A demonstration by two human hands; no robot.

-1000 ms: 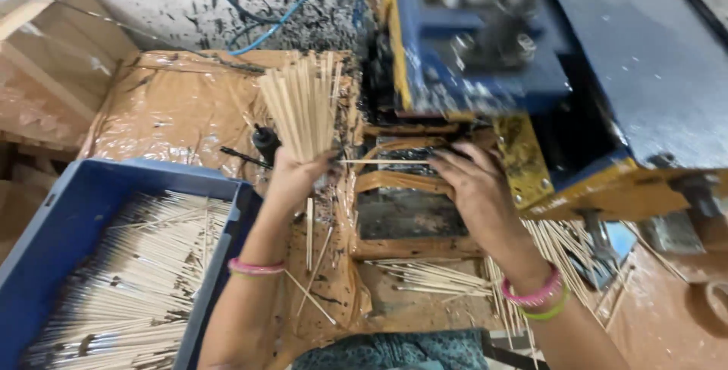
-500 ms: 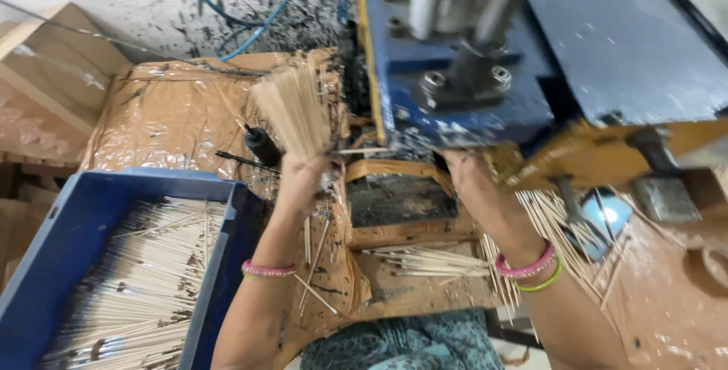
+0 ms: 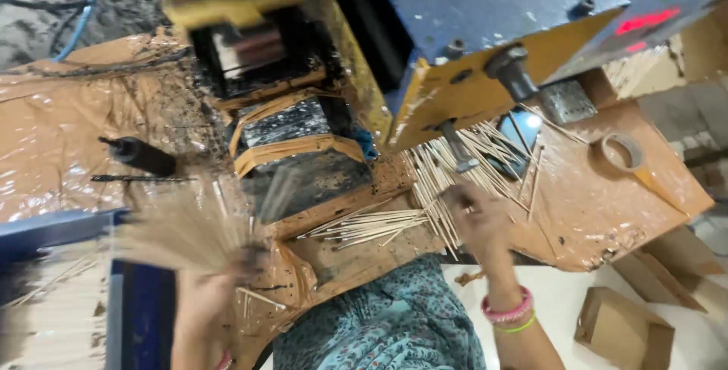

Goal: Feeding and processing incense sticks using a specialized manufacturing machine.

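My left hand (image 3: 208, 294) grips a fanned bundle of thin bamboo sticks (image 3: 182, 230), blurred by motion, near the front edge of the brown plastic-covered bench (image 3: 68, 150). My right hand (image 3: 479, 218) reaches down onto a loose pile of sticks (image 3: 447, 177) lying below the blue and yellow machine (image 3: 470, 44); whether its fingers hold any stick is unclear. A smaller heap of sticks (image 3: 364, 226) lies between both hands. Pink and green bangles ring my right wrist.
A blue crate (image 3: 68, 294) filled with sticks sits at the lower left. The machine's dark feed opening (image 3: 254, 55) faces the bench. A tape roll (image 3: 622, 150) lies at the right, and cardboard boxes (image 3: 626, 332) stand on the floor.
The view has swung right and down. My left hand has pulled the stick bundle away from the machine toward the bench front. My right hand has left the machine mouth for the loose pile.
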